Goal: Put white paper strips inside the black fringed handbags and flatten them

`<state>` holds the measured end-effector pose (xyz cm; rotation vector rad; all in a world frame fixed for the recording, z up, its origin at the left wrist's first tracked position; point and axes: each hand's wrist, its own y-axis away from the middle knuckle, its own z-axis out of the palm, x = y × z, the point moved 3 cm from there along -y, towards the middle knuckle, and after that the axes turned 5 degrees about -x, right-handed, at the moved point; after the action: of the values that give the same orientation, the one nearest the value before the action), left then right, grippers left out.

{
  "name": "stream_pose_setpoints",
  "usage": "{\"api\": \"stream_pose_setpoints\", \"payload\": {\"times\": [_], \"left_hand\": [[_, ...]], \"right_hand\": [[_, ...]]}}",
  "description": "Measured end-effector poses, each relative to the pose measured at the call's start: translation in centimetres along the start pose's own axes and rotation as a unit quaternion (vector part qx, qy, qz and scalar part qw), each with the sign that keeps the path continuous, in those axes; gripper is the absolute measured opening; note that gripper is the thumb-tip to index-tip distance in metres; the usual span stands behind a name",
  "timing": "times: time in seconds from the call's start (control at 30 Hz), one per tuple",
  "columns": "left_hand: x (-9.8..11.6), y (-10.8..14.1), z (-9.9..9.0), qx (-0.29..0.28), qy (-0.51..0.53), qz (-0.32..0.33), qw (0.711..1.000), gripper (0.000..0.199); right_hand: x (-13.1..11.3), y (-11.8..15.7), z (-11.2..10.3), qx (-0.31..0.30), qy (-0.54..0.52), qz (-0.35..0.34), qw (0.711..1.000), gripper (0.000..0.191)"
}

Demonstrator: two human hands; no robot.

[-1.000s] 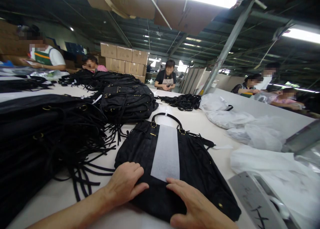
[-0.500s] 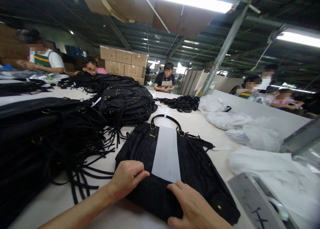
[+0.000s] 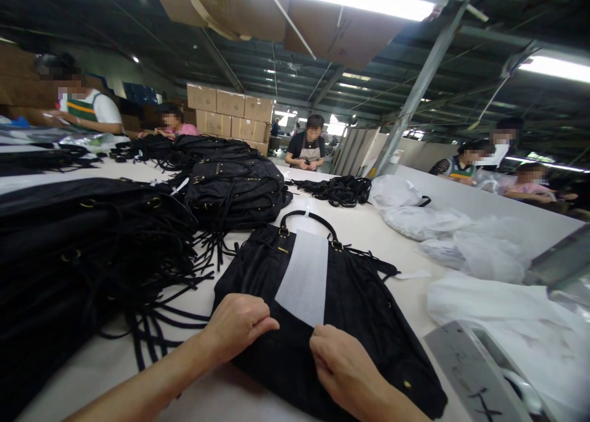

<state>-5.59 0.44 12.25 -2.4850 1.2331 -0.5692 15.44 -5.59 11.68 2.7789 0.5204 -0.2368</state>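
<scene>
The person's left hand [image 3: 239,327] comes in from the lower left, its back upward, fingers curled in and thumb pointing right across the lower left of a black handbag [image 3: 364,299]. The right hand [image 3: 343,357] reaches up from the lower right, knuckles bent, its index finger at the bottom corner of a white paper strip [image 3: 304,274]. The strip lies lengthwise on the bag, which rests flat on the white table [image 3: 258,403], its handle [image 3: 318,216] pointing away. The fingertips of both hands are hidden, so whether either hand grips leather or paper cannot be told. The right forearm and the bag's near edge are partly cut off or covered.
</scene>
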Motion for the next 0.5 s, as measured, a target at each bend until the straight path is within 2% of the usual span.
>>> {"api": "stream_pose_setpoints", "payload": {"times": [0.07,0.13,0.2,0.27,0.33,0.4,0.5], "left_hand": [[-0.1,-0.1,-0.1,-0.002,-0.002,-0.001,1.0,0.064],[-0.3,-0.4,-0.4,0.002,0.011,-0.008,1.0,0.064],[-0.5,-0.5,-0.6,0.007,0.035,-0.02,0.999,0.064],[-0.7,-0.6,-0.6,0.008,0.052,-0.028,0.998,0.063],[-0.7,-0.5,-0.5,0.009,0.055,-0.026,0.998,0.062],[-0.6,-0.3,-0.4,0.01,0.045,-0.016,0.999,0.061],[-0.3,-0.2,-0.1,0.006,0.025,-0.002,1.0,0.062]], "right_hand": [[-0.1,0.5,0.0,-0.004,-0.023,0.003,1.0,0.02],[-0.2,1.2,-0.5,0.002,-0.099,0.005,0.995,0.027],[-0.5,1.6,-1.0,0.009,-0.159,-0.002,0.987,0.054],[-1.0,1.5,-1.0,-0.003,-0.163,-0.006,0.987,0.087],[-1.6,1.0,-0.4,-0.016,-0.142,-0.014,0.99,0.102],[-2.1,0.3,0.3,-0.015,-0.122,-0.009,0.992,0.095],[-2.5,-0.5,0.9,0.001,-0.084,0.007,0.996,0.066]]}}
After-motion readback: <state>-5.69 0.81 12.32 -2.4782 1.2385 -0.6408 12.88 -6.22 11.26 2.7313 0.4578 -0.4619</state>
